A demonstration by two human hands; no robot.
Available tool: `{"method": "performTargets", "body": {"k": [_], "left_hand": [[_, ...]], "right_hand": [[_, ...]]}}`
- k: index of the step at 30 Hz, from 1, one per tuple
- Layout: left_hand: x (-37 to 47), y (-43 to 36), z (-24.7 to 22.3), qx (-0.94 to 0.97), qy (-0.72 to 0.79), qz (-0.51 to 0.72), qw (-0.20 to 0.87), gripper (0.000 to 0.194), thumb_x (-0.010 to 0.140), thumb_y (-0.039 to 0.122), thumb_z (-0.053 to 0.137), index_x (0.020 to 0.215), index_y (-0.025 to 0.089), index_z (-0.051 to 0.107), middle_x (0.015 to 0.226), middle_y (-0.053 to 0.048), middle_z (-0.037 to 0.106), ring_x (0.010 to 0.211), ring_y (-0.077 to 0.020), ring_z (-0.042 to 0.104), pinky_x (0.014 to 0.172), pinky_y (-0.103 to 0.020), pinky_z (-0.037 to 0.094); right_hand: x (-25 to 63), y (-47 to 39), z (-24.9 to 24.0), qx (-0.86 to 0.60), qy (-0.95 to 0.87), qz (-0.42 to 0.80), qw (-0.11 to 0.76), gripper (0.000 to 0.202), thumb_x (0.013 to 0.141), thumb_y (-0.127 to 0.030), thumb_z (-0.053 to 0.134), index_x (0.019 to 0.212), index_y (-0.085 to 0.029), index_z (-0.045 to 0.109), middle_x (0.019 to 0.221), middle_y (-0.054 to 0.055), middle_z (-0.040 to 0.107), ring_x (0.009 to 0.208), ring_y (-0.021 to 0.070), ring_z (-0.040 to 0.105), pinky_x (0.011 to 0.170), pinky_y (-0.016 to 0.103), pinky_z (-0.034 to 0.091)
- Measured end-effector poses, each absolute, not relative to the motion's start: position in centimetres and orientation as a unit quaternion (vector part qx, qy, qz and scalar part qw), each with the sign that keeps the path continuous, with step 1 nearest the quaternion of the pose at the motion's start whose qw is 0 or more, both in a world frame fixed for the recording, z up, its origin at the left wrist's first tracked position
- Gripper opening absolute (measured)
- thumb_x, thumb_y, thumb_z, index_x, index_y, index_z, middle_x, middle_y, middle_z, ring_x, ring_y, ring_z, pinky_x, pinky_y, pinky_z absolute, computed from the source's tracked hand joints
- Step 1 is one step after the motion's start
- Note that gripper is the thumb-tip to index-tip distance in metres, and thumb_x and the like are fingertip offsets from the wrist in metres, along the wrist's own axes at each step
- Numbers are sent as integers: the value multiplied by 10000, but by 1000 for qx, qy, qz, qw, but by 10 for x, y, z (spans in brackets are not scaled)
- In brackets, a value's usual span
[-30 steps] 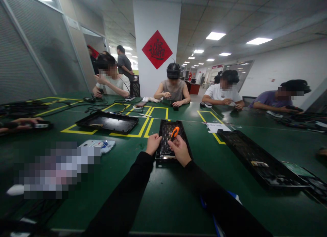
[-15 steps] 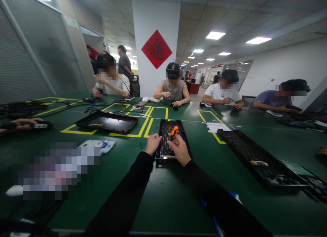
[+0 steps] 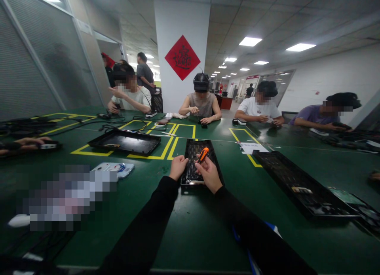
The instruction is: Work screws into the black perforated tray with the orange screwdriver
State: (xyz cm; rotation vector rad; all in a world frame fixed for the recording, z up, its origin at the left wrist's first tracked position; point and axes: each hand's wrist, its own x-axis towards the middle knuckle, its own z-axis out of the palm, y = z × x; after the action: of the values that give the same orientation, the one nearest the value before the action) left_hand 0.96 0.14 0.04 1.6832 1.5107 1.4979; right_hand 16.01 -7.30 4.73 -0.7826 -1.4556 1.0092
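Note:
Directly in front of me lies a black plastic casing [image 3: 192, 150], open side up, with ribbed inner walls. My left hand [image 3: 178, 167] is closed on its left rim. In my right hand [image 3: 209, 174] is a screwdriver [image 3: 203, 154] with an orange and black handle, held over the casing's inside between thumb and fingers. The screwdriver's shaft points down toward the near part of the casing, and its tip is hard to make out. A small light-coloured part [image 3: 194, 183] shows along the casing's near end.
Another black casing [image 3: 126, 143] lies to the left, and a longer one [image 3: 299, 184] to the right. A phone in a clear case [image 3: 126, 170] and a pixelated area are at left. Co-workers sit along the far side. Cables [image 3: 74, 124] cross the table's far left.
The screwdriver handle has turned and tilted slightly in my right hand, showing more of its black part. My left hand stays on the casing, which has not moved.

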Motion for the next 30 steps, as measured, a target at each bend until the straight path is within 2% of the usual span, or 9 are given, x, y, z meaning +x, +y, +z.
{"method": "performTargets", "body": {"k": [3, 9, 13, 18, 20, 26, 30], "left_hand": [[10, 2, 0, 608, 542, 540, 211, 366, 671, 284, 504, 499, 184, 197, 461, 64, 221, 472, -75, 246, 472, -211, 203], [10, 1, 1, 605, 542, 541, 218, 355, 667, 286, 505, 501, 183, 208, 463, 65, 235, 476, -75, 255, 476, -207, 205], [10, 0, 2, 604, 545, 540, 217, 354, 664, 289, 505, 497, 182, 211, 459, 65, 240, 479, -75, 258, 476, -207, 200], [9, 1, 2, 609, 545, 535, 216, 359, 670, 290, 498, 499, 183, 201, 456, 64, 231, 478, -75, 250, 473, -208, 192], [9, 1, 1, 611, 544, 534, 213, 359, 671, 288, 498, 499, 183, 201, 455, 65, 225, 478, -75, 248, 473, -209, 190], [10, 2, 0, 607, 544, 538, 213, 364, 672, 286, 499, 500, 183, 196, 458, 65, 222, 476, -74, 244, 475, -208, 192], [10, 1, 1, 606, 543, 541, 214, 359, 666, 281, 501, 498, 183, 200, 457, 66, 223, 476, -74, 246, 473, -208, 190]], "right_hand": [[161, -71, 46, -342, -625, 418, 564, 436, 729, -309, 582, 1138, -186, 498, 708, -12, 554, 553, 82, 479, 519, 205, 418], [159, -76, 52, -303, -607, 458, 574, 354, 749, -281, 549, 1087, -191, 491, 946, 53, 594, 593, 85, 520, 516, 208, 434], [159, -78, 53, -295, -617, 458, 568, 304, 770, -301, 524, 1051, -188, 507, 947, 55, 597, 583, 82, 525, 516, 213, 434], [160, -74, 48, -334, -620, 426, 569, 337, 744, -318, 567, 1047, -182, 513, 677, -22, 544, 535, 81, 498, 495, 201, 407], [161, -72, 47, -336, -616, 424, 573, 345, 730, -304, 586, 1044, -181, 515, 632, -40, 510, 527, 78, 487, 497, 197, 401], [159, -75, 53, -312, -595, 460, 580, 351, 752, -273, 552, 1085, -185, 487, 944, 54, 587, 578, 79, 518, 496, 206, 411], [159, -78, 55, -307, -614, 457, 566, 294, 773, -297, 525, 1043, -182, 509, 939, 53, 596, 578, 81, 521, 500, 209, 413]]}}
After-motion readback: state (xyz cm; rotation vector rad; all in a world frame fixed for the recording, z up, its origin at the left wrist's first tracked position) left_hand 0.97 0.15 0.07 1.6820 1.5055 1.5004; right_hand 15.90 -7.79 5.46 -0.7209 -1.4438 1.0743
